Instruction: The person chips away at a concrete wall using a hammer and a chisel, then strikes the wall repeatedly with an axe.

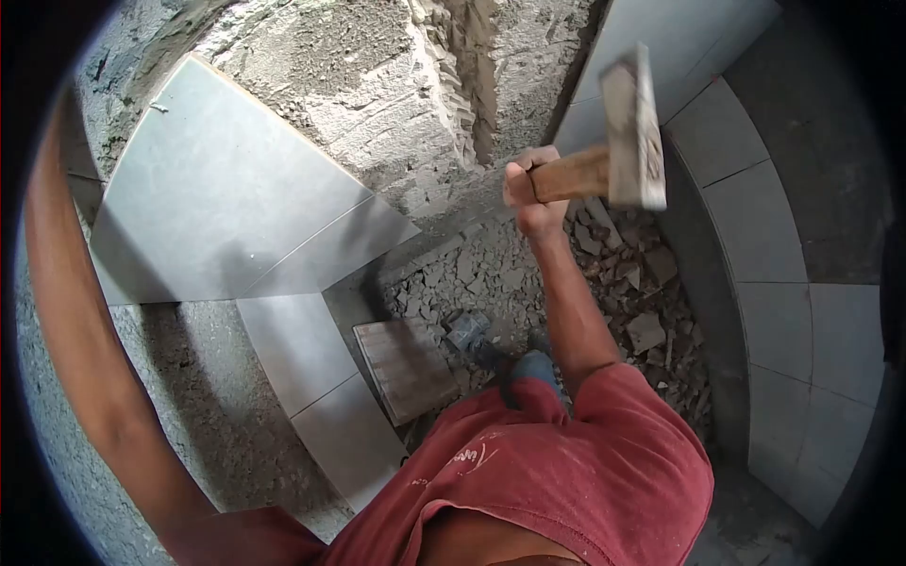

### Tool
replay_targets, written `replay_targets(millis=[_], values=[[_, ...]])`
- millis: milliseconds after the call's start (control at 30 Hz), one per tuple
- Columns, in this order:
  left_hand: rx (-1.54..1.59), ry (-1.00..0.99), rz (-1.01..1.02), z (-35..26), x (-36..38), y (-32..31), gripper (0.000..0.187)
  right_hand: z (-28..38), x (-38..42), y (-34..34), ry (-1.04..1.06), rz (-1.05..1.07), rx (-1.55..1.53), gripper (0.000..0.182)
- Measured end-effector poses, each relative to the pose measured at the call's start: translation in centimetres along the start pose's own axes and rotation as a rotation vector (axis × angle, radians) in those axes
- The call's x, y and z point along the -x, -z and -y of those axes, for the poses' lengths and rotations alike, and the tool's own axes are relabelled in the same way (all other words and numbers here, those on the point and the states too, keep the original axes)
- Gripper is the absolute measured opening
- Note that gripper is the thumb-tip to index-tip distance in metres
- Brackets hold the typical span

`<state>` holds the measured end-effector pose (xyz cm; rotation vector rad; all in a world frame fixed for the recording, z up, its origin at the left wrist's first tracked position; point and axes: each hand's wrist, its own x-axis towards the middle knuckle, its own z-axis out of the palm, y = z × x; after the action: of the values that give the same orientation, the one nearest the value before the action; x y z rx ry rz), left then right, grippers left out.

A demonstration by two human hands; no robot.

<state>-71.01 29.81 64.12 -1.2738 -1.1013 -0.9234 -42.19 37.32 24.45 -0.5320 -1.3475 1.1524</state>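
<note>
My right hand (536, 185) is closed around the wooden handle of a hammer (639, 132), raised in front of the wall. Its long metal head is slightly blurred by motion. Behind my right hand is the chipped wall (377, 123), with rough mortar and a vertical channel. My left arm (94, 358) reaches up along the left edge of the view, and the hand itself lies beyond the visible area. Near that arm, large pale grey tiles (217, 189) cover part of the wall.
Broken tile rubble (646, 311) covers the floor below my right arm. A square tile or board (406, 368) lies near my feet. More grey tiles (779, 283) line the right-hand wall, and a row of tiles (311, 349) runs along the left.
</note>
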Motion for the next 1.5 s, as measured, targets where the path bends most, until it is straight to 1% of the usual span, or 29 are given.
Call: replay_targets(millis=[33,100,167,233,267,333,400,467,500,567,600,667,733,800,867,900,967,1000,1033,1067,1133,1167,1233,1267,1300,1333,1400,1433,1500], values=[[0.019,0.002,-0.015,0.0,-0.1,-0.1,0.041,-0.9,0.7,-0.7,0.001,-0.008,0.001,0.015],[0.055,-0.029,0.017,1.3,-0.5,0.0,0.04,-5.3,3.0,-2.8,-0.514,-0.297,-0.704,0.014],[0.085,-0.051,0.067,1.2,-0.2,0.5,0.04,-8.7,7.5,-2.1,-0.889,0.192,0.294,0.017],[0.068,-0.014,0.053,0.1,-0.2,0.5,0.039,-9.8,10.0,-2.1,-1.267,0.149,0.277,0.02],[0.065,-0.022,0.033,-0.1,-0.6,0.3,0.039,-9.1,9.5,-1.9,-1.245,0.148,0.274,0.02],[0.044,-0.019,0.021,-0.6,0.0,0.4,0.039,-5.2,9.7,-0.4,-1.126,0.096,0.253,0.02],[0.036,-0.021,0.012,0.5,-0.1,-0.1,0.039,-3.3,7.3,0.3,-0.62,0.17,0.482,0.019],[0.139,0.032,0.089,3.5,-1.1,-0.5,0.04,1.4,2.8,0.0,-0.42,0.157,0.325,0.022],[0.138,0.033,0.087,3.1,-1.0,-0.5,0.04,0.5,1.5,-0.1,-0.418,0.158,0.326,0.022],[0.095,-0.009,0.067,1.8,-0.5,-0.3,0.04,-1.5,0.1,-0.3,0.041,0.048,0.191,0.021],[0.074,-0.029,0.062,1.0,-0.2,-0.1,0.04,-2.8,1.2,-0.5,0.038,0.051,0.191,0.021],[0.029,-0.07,0.029,0.2,-0.1,0.3,0.041,-7.6,4.0,-1.0,-0.15,0.013,0.103,0.018],[0.052,-0.07,0.022,0.5,0.4,0.4,0.041,-11.2,8.1,-0.8,-0.983,0.114,0.493,0.019],[0.081,-0.101,-0.014,1.6,-0.5,-0.5,0.041,-11.8,11.0,0.2,-1.22,0.126,0.165,0.023],[0.115,0.062,0.032,3.5,-1.1,-0.7,0.041,-7.6,11.0,0.8,-1.137,0.106,0.208,0.022],[0.1,0.061,0.035,2.1,-0.8,-0.5,0.041,-5.3,10.2,0.7,-1.073,0.077,0.255,0.022],[0.042,0.033,-0.066,-3.0,0.9,0.1,0.041,-2.2,7.1,0.4,-0.691,0.119,0.35,0.018],[-0.04,-0.138,0.014,-0.6,0.8,0.4,0.04,-1.0,5.2,-0.2,-0.544,0.091,0.292,0.018],[-0.044,-0.135,0.002,-0.4,0.6,0.0,0.04,-0.7,3.5,-0.9,-0.388,0.067,0.231,0.018],[-0.018,-0.107,-0.04,-0.3,0.6,-0.3,0.04,-1.5,2.7,-1.2,-0.395,0.071,0.233,0.018],[0.012,-0.081,-0.078,0.2,0.5,-0.7,0.039,-3.1,1.7,-1.9,0.064,-0.037,0.166,0.018],[0.043,-0.058,-0.044,0.8,0.3,-0.6,0.039,-4.7,2.7,-2.3,0.072,-0.036,0.164,0.018],[0.075,-0.032,-0.011,1.8,0.1,-0.1,0.038,-10.2,7.0,-2.2,-0.826,0.103,0.362,0.018],[0.054,-0.079,0.021,2.2,0.1,0.2,0.038,-11.6,9.0,-1.7,-0.948,0.108,0.398,0.018],[0.034,-0.139,0.041,2.8,-0.4,0.1,0.039,-11.4,9.2,-2.1,-1.056,0.107,0.423,0.017],[0.028,-0.15,0.018,3.7,-1.3,-0.4,0.039,-11.4,8.7,-1.9,-1.03,0.105,0.417,0.017],[0.062,0.091,0.071,5.2,-1.3,-1.1,0.038,-6.6,9.2,-1.1,-0.924,0.034,0.352,0.017],[0.064,0.094,0.085,4.3,-0.8,-1.1,0.038,-5.5,8.2,-1.2,-0.938,0.035,0.352,0.017],[0.067,-0.163,-0.026,1.6,0.1,-0.3,0.038,-3.9,6.0,-1.0,-0.469,0.035,0.163,0.019]])
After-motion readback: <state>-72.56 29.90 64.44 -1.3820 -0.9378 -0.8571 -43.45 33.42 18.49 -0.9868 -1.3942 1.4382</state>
